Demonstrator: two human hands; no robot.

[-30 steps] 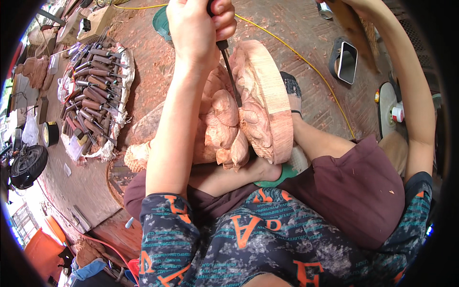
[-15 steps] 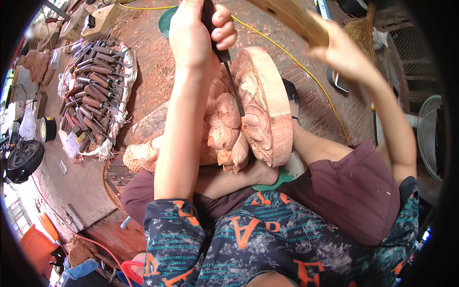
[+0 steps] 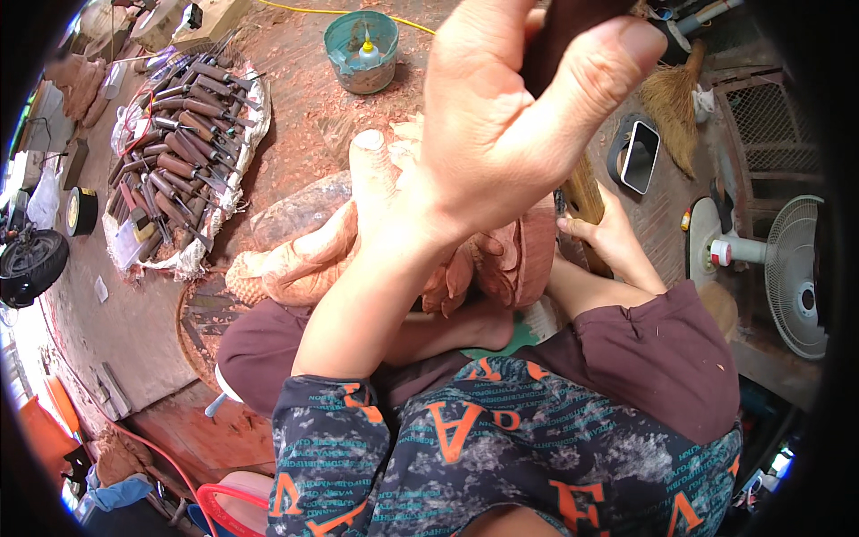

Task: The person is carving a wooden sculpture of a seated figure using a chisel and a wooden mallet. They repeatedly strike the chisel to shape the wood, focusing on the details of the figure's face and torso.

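Note:
A reddish wood carving with rounded, leafy relief lies across my lap, its flat base facing right. My left hand is raised large in front of it, closed around the dark handle of a chisel; its blade is hidden in this view. The hand and forearm cover much of the carving's middle. Lower, just right of the base, my right hand grips a wooden mallet, which is partly behind my left hand.
At the left, many carving tools lie on a pale cloth. A green bucket holding a small bottle stands ahead, with wood chips around. Rightward are a phone, a straw broom and a fan. A black tape roll sits far left.
My left hand has lifted the chisel off the carving, up and to the right. My right hand has lowered with the mallet to beside the base. The view has shifted slightly.

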